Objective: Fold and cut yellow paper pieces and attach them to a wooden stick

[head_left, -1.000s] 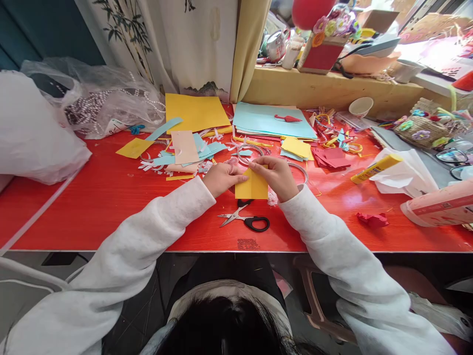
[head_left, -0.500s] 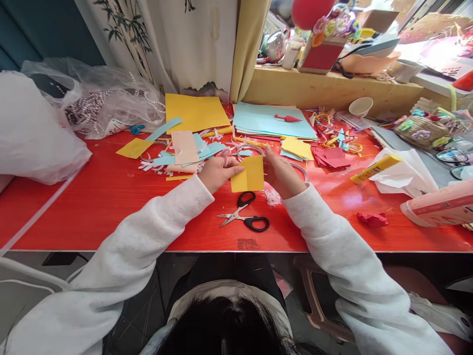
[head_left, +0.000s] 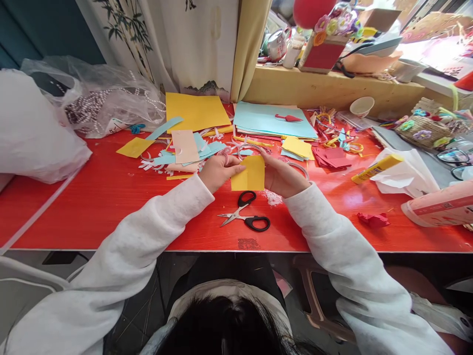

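My left hand point(head_left: 219, 172) pinches the left edge of a small yellow paper point(head_left: 253, 175) between thumb and fingers. A faint vertical crease runs down the paper. At its right edge my right hand point(head_left: 284, 176) holds it, thumb near the top corner and the fingers partly hidden behind the sheet. Below the paper a pair of scissors point(head_left: 242, 217) with black handles lies on the red table, blades spread and pointing left. Beside my right wrist are white paper shreds point(head_left: 273, 198).
Behind my hands lie paper scraps point(head_left: 185, 147), a light blue paper stack point(head_left: 271, 118), a large yellow sheet point(head_left: 195, 111) and small yellow squares point(head_left: 296, 147). Red paper pieces point(head_left: 331, 157), a glue stick point(head_left: 377, 168) and crumpled red paper point(head_left: 373, 220) sit at right.
My right hand has moved in to the left, its thumb lowering from a raised position onto the yellow paper's right edge. The left hand holds still.
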`<move>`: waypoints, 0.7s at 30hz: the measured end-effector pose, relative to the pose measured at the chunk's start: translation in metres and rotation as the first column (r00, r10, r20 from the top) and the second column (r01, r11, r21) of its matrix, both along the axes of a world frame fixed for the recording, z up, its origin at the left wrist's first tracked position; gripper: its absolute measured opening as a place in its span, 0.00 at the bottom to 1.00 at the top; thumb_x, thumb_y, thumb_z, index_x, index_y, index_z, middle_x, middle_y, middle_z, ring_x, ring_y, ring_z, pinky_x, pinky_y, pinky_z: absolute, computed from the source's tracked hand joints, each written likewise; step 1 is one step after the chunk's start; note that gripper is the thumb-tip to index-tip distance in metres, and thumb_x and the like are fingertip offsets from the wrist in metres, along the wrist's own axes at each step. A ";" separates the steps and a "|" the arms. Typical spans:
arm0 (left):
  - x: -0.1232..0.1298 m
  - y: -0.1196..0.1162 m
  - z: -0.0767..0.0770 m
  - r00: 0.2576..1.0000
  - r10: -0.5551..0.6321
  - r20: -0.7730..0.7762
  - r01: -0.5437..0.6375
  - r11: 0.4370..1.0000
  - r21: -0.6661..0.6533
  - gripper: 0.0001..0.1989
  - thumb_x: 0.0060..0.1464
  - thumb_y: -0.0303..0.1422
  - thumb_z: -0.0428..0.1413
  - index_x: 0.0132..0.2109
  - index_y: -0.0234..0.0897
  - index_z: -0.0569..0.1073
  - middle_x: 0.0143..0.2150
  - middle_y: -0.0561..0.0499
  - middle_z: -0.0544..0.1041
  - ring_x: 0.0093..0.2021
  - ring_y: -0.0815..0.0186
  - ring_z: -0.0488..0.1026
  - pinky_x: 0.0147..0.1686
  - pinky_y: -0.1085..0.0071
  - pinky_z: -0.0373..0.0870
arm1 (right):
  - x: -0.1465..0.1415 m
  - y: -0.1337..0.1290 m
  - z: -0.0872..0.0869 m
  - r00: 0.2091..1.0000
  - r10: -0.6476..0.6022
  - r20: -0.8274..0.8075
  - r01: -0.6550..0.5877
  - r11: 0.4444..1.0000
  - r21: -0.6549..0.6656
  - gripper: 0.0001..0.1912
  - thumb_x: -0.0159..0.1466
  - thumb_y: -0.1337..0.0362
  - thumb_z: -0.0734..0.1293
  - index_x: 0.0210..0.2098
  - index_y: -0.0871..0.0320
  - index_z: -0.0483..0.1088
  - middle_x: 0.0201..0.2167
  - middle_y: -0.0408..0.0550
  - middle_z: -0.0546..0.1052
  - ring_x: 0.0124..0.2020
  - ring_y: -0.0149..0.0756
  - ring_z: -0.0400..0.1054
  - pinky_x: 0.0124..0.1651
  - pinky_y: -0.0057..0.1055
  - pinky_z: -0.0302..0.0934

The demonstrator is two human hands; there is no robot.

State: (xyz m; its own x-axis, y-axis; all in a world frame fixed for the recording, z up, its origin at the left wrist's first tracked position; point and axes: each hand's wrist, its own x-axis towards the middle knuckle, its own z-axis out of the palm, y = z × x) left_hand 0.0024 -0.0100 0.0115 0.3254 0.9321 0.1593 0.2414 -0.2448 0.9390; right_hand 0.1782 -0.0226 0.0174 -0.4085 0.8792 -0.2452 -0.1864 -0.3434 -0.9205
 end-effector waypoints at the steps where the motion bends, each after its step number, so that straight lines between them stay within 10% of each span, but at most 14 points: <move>1: 0.000 0.000 -0.001 1.000 -0.002 0.001 0.002 1.000 0.003 0.09 0.43 0.36 0.57 0.25 0.33 0.71 0.23 0.57 0.71 0.27 0.74 0.65 0.44 0.64 0.65 | 0.001 0.000 0.000 1.000 -0.001 0.000 0.001 1.000 0.001 0.17 0.63 0.53 0.58 0.40 0.57 0.71 0.38 0.49 0.77 0.41 0.37 0.72 0.41 0.33 0.67; 21: -0.002 0.002 -0.005 0.998 -0.038 0.040 0.040 0.997 -0.064 0.13 0.42 0.40 0.58 0.30 0.33 0.73 0.26 0.54 0.72 0.31 0.70 0.66 0.36 0.69 0.65 | 0.006 0.004 -0.002 0.996 0.079 -0.040 -0.079 0.997 0.000 0.21 0.64 0.52 0.54 0.39 0.59 0.73 0.36 0.50 0.78 0.41 0.39 0.71 0.43 0.37 0.65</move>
State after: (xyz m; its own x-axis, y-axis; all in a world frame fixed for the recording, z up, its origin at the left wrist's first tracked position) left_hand 0.0007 -0.0077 0.0061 0.3567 0.9275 0.1119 0.1963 -0.1915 0.9617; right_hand 0.1841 -0.0187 0.0151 -0.4862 0.8434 -0.2286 -0.1957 -0.3600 -0.9122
